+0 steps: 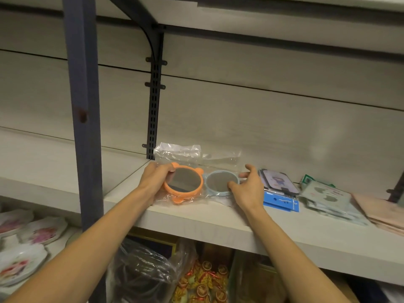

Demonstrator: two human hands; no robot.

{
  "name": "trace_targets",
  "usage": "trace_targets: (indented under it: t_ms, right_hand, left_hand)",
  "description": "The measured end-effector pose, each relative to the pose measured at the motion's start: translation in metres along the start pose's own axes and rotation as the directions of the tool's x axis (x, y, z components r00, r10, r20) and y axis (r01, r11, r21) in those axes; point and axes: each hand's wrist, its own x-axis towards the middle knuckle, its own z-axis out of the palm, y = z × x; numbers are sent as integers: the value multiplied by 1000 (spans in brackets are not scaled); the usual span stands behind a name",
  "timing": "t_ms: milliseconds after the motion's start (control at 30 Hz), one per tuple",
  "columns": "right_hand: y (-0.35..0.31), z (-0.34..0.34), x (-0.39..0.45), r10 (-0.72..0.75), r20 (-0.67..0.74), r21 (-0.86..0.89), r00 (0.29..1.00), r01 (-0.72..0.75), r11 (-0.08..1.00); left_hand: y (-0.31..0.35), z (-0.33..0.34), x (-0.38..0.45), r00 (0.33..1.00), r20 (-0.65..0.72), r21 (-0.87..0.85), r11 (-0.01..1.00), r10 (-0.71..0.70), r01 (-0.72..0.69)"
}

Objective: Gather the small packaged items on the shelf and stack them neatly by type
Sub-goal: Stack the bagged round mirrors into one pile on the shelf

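Observation:
An orange bear-eared mirror (185, 182) in a clear plastic bag lies on the pale shelf (196, 219). My left hand (156, 179) grips its left rim, thumb on top near an ear. Right beside it lies a light blue round mirror (216, 182), also bagged. My right hand (247, 186) pinches the blue mirror's right edge between thumb and fingers. The two mirrors touch side by side.
To the right on the shelf lie a bagged phone-case pack with a blue card (281, 191), a pile of green-grey packets (325, 199) and pink flat packs (380, 213). A dark blue post (84, 127) stands left. Plates (32, 235) and bagged goods (148, 274) fill the shelf below.

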Motion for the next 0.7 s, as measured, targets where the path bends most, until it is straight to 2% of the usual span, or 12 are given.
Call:
trace_targets:
  t_ms: [100,167,300,433,567,700]
  right_hand:
    - [2,0,6,134,21,176,991,-136,975]
    - [4,0,10,243,76,332,967,-255,908]
    - [5,0,11,247,141,428,959,-284,858]
    - [2,1,6,175,97,439,980,-200,876]
    - [-4,-8,4,82,-112,538,990,-9,843]
    - [-6,-35,7,157,-267,658,951,61,750]
  left_hand:
    - [-1,0,2,1000,-3,25,1000,6,-6]
    - [-2,0,4,1000,-3,26,1000,1,0]
    - [-4,0,7,1000,28,31,1000,-6,5]
    - [-6,-1,10,1000,12,40,999,0,-1]
    - [-6,-1,9,1000,24,25,1000,-10,10]
    - [-6,0,9,1000,14,34,999,-23,23]
